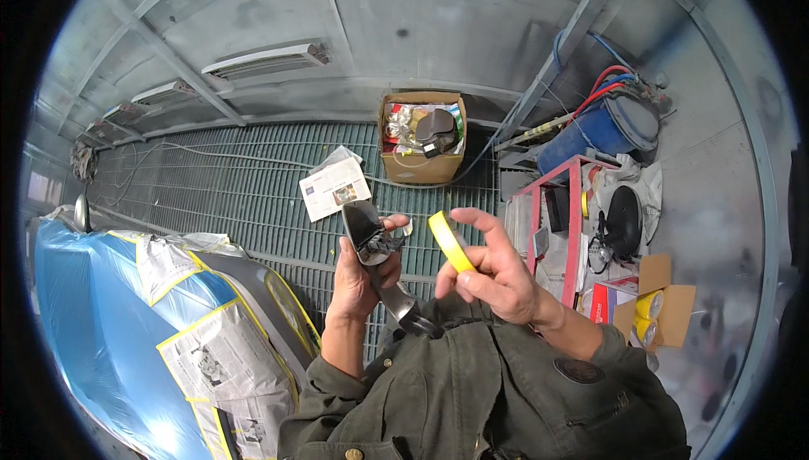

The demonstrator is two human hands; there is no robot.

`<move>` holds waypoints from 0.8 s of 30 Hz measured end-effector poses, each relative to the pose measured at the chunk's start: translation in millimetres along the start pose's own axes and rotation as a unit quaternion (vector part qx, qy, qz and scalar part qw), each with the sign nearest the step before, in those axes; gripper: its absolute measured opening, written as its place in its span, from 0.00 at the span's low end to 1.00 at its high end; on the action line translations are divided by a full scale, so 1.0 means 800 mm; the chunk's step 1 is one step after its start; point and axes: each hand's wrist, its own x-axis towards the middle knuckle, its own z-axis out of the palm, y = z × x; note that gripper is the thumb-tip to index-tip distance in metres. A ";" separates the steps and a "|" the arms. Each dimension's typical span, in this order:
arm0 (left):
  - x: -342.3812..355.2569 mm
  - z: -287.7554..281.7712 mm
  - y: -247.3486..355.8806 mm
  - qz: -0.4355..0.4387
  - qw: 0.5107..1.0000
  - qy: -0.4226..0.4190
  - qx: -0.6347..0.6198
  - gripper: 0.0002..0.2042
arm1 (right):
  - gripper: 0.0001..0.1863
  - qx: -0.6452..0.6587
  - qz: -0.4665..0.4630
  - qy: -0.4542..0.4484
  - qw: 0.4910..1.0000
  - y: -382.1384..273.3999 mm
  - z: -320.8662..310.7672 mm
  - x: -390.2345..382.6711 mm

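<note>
My left hand (356,285) is closed round a dark, glossy part (363,226) with a rounded, cup-like end. Below that hand, a curved silver-and-black piece (396,302) reaches down toward my jacket; whether it belongs to the same part I cannot tell. In my right hand (499,279) is a roll of yellow masking tape (452,243), pinched at its lower edge between thumb and fingers, with the index finger raised. The roll and the dark part are apart, both held before my chest above the grated floor.
A car (135,317) masked with blue film, newspaper and yellow tape stands at the left. Ahead is a full cardboard box (421,172) beside a paper sheet (324,199). At the right are a red-framed rack (575,228), a blue barrel (581,140) and a box (677,304) of tape rolls.
</note>
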 end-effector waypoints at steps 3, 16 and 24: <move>0.002 0.001 0.001 -0.014 1.000 -0.023 0.016 0.37 | 0.37 0.090 0.011 -0.056 0.994 0.013 -0.002 0.007; 0.013 -0.017 -0.014 -0.061 0.995 -0.076 -0.030 0.36 | 0.24 0.093 -0.004 -0.015 0.996 0.059 -0.002 0.009; 0.026 -0.014 -0.025 -0.105 0.992 -0.009 -0.076 0.34 | 0.10 -0.157 0.036 0.060 0.985 0.050 -0.003 -0.003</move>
